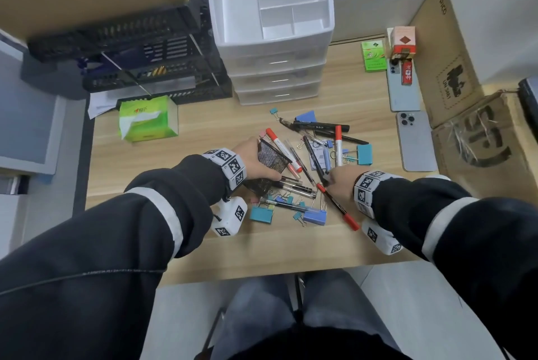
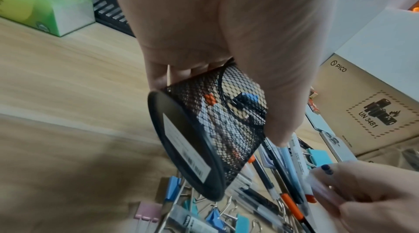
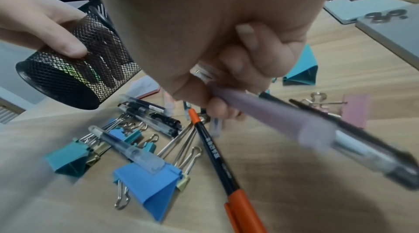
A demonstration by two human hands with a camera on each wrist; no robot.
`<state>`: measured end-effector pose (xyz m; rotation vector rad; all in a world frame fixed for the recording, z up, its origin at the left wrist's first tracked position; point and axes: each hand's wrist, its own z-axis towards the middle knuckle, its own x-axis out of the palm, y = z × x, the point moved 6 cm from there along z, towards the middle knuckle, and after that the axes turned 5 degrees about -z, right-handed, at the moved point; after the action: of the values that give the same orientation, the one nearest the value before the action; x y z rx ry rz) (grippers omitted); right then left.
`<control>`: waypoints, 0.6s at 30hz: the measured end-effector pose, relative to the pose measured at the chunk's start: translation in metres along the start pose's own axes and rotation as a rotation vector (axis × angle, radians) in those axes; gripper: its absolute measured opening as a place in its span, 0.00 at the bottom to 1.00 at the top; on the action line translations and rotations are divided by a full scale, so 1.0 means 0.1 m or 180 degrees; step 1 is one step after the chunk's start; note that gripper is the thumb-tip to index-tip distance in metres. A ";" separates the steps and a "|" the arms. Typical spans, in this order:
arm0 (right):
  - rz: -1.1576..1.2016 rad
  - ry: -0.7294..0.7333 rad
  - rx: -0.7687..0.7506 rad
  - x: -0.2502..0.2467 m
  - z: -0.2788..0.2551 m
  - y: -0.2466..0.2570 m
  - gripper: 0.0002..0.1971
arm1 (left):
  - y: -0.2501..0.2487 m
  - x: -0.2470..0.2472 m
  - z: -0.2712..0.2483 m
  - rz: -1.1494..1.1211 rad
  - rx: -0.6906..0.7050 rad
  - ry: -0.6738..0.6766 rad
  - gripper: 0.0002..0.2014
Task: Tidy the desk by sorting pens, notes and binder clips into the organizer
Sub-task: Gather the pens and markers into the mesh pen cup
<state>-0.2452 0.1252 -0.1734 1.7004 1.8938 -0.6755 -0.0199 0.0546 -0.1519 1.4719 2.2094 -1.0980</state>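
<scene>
Left hand (image 1: 256,163) gripping tilted black mesh pen cup (image 2: 217,129); right hand (image 1: 340,185) clasping lilac gel pen (image 3: 283,118) above scattered binder clips (image 3: 149,183).

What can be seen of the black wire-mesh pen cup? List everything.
The black wire-mesh pen cup is a round cylinder of fine metal-looking mesh with a solid black base bearing a white barcode label. It is tipped on its side and appears lifted above the scattered pens and binder clips on the wooden desk. The left hand grips its wall. It appears empty.
</scene>
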 end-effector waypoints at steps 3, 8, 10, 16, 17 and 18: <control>-0.0153 0.0003 -0.0020 0.05 0.03 0.05 0.12 | 0.04 0.00 -0.02 0.0000 -0.0013 0.0042 0.43; -0.0201 -0.0172 0.0145 0.16 0.13 0.11 0.12 | 0.21 0.04 0.00 0.0002 -0.0049 0.0118 0.48; -0.0164 -0.0212 0.0203 0.17 0.14 0.11 0.12 | 0.24 0.06 -0.01 0.0001 -0.0031 0.0135 0.48; -0.0224 -0.0188 0.0230 0.16 0.14 0.18 0.12 | 0.20 0.09 -0.10 -0.0103 0.0091 0.0249 0.47; -0.0219 -0.0149 0.0221 0.17 0.15 0.19 0.12 | 0.19 0.10 -0.10 -0.0077 0.0128 0.0262 0.46; -0.0194 -0.0124 0.0220 0.18 0.15 0.20 0.11 | 0.18 0.10 -0.11 -0.0040 0.0148 0.0272 0.46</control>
<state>-0.2268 0.1307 -0.1977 1.6649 1.9224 -0.8007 -0.0069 0.0723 -0.1584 1.5537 2.2678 -1.1173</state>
